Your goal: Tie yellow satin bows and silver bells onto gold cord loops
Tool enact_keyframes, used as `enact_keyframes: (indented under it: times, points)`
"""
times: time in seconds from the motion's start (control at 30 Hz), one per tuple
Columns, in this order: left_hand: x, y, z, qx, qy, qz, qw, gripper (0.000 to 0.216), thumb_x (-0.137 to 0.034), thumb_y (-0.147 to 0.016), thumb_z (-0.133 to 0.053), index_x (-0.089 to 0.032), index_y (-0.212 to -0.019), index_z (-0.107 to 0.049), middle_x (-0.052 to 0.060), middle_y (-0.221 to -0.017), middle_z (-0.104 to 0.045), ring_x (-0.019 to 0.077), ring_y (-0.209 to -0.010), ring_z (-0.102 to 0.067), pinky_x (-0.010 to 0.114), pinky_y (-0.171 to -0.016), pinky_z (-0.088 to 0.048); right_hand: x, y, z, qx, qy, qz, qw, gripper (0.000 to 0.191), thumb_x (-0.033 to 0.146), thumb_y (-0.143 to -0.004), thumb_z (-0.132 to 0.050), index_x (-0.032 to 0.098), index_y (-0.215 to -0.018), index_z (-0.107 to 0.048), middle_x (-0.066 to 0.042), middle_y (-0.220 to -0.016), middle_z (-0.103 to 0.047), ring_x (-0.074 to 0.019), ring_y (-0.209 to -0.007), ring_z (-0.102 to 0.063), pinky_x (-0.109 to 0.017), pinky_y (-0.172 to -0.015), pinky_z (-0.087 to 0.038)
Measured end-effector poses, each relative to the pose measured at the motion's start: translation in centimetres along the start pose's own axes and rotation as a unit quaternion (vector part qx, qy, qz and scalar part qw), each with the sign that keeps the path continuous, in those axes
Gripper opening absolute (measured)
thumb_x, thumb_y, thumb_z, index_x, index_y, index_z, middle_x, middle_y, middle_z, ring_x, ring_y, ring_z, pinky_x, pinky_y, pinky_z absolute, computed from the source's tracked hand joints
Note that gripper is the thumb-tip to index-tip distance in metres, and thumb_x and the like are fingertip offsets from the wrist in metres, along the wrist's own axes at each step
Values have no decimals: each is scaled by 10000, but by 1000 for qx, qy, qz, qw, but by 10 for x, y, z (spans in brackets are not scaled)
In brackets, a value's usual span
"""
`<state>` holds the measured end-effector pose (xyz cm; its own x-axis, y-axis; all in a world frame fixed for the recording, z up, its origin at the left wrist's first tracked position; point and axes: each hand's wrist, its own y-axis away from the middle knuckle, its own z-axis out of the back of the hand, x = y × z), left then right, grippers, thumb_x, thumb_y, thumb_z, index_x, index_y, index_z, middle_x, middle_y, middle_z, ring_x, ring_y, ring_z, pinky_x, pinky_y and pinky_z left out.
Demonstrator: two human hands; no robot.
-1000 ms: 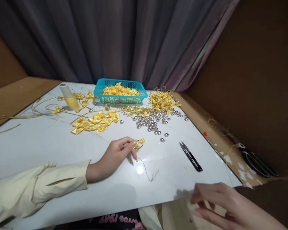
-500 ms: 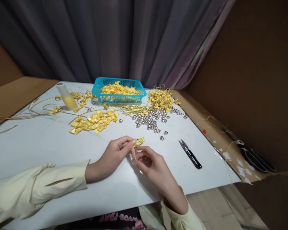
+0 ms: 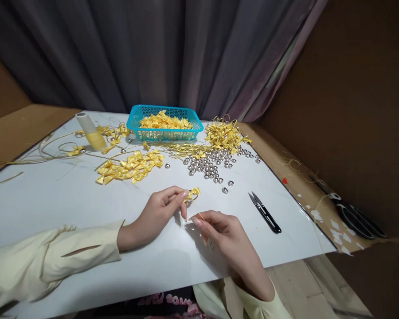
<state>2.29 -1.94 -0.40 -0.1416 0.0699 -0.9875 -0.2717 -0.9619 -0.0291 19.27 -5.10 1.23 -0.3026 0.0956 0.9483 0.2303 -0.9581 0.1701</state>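
Your left hand [image 3: 153, 215] has thumb and fingers closed narrowly on a yellow ribbon bow [image 3: 195, 191], which pokes out past the fingertips just above the white tabletop [image 3: 146, 270], near its middle; a bit of cord curves beneath it. Your right hand [image 3: 231, 239] is lower and to the right, thumb and forefinger pinched on a thin yellowish strand [image 3: 202, 216], its tips close to your left fingers; you cannot tell from here whether that strand runs to the bow. Right of your hands lie black-handled thread snips [image 3: 267, 215], tips pointing away from you. Beyond your hands silver beads [image 3: 204, 167] are scattered, with a cluster of loose yellow bows [image 3: 131, 166] to their left. Behind these, a bundle of gold cords [image 3: 186, 149] lies in front of a turquoise basket [image 3: 168, 130] full of yellow bows, and corded bows [image 3: 223, 135] are heaped beside it on the right
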Motion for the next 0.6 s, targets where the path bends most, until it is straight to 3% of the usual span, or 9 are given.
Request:
enact_keyframes:
  times: [0.47,0.6]
  points:
    - [0,0,-1,4,-7,0,1000,268,-355,-915,-456,-173,-760,-577,-23,-576,-597,143,-625,-541,276,-725,-425,5,5,3,-13,64,18,998,223,301,-823,-546,160,-773,-711,16,-526,-547,-118,-516,-459,-226,-539,-364]
    - [1,-4,4,18,-79,-14,997,326,-350,-917,-443,-176,-689,-596,10,-673,-614,166,-730,-569,296,-783,-424,0,4,5,-11,87,21,996,244,333,-848,-521,179,-764,-690,31,-492,-508,-122,-497,-441,-231,-522,-343]
